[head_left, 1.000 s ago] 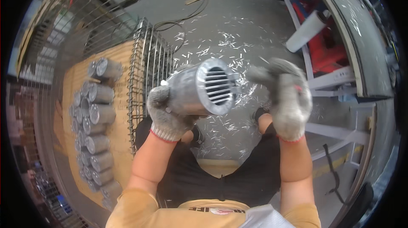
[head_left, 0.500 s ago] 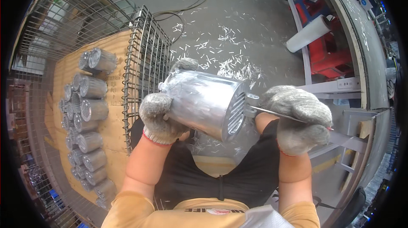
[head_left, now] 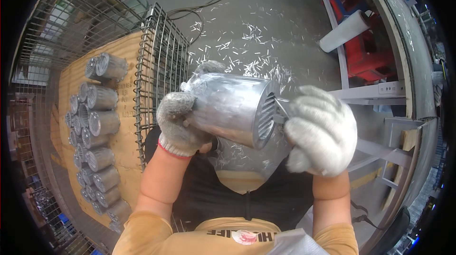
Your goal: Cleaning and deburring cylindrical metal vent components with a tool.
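A shiny metal cylinder (head_left: 232, 108) with a slatted end lies sideways in front of me, its slats facing right. My left hand (head_left: 183, 115), in a grey knit glove, grips its left end, with fingers on the far side and thumb nearer me. My gloved right hand (head_left: 320, 131) is just right of the slatted end, back of the hand up, fingers curled and partly blurred. A thin metal rod (head_left: 282, 107) runs from that hand to the small lugs on the cylinder's end; the rest of it is hidden by the glove.
On the left, a wire cage (head_left: 161, 60) holds a cardboard sheet (head_left: 126, 131) with several similar metal cylinders (head_left: 102, 122) in stacked rows. Metal slivers (head_left: 256, 67) litter the floor ahead. A white roll (head_left: 344, 31) leans by red stools (head_left: 373, 60) at the right, near a pale metal frame.
My right hand has turned over and shifted slightly left, closer to the lugs. Less of the rod now shows. The cylinder has moved slightly, still in my left hand.
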`<state>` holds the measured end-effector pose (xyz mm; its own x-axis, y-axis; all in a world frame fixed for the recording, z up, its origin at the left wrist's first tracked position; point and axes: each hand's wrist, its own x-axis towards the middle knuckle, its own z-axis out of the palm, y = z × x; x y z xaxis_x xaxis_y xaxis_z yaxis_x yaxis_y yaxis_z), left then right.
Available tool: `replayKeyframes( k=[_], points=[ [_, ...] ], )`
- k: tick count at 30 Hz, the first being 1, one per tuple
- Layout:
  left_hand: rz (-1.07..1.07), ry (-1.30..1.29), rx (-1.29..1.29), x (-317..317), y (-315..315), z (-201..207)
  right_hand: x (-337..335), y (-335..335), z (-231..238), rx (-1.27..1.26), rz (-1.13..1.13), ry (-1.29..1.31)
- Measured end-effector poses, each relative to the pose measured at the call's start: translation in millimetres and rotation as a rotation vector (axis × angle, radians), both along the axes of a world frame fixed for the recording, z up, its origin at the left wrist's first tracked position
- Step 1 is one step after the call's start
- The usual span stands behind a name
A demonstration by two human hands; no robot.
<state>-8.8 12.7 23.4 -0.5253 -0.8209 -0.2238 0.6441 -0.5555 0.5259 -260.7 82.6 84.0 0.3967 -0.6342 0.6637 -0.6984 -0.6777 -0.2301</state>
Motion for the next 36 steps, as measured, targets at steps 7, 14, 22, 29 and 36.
replayKeyframes(
  k=[7,14,22,29,36],
  points=[
    [-0.011,-0.160,-0.264,11.3,-9.1,-1.1,0.0,7.2,1.5,0.289,0.020,-0.136],
    [-0.031,0.099,-0.131,1.3,-8.4,-5.1,-12.2,-2.6,-36.1,0.223,0.216,-1.163],
    [0.029,0.064,-0.354,3.5,-1.9,-27.7,-4.7,47.5,-32.8,0.508,-0.167,-1.011],
    [0.024,0.136,-0.325,-3.7,-4.7,-24.0,2.3,44.8,-23.3,0.547,-0.264,-0.888],
    [-0.019,0.071,-0.344,0.4,-4.5,-17.9,1.6,49.8,-28.2,0.552,-0.289,-0.755]
  ],
)
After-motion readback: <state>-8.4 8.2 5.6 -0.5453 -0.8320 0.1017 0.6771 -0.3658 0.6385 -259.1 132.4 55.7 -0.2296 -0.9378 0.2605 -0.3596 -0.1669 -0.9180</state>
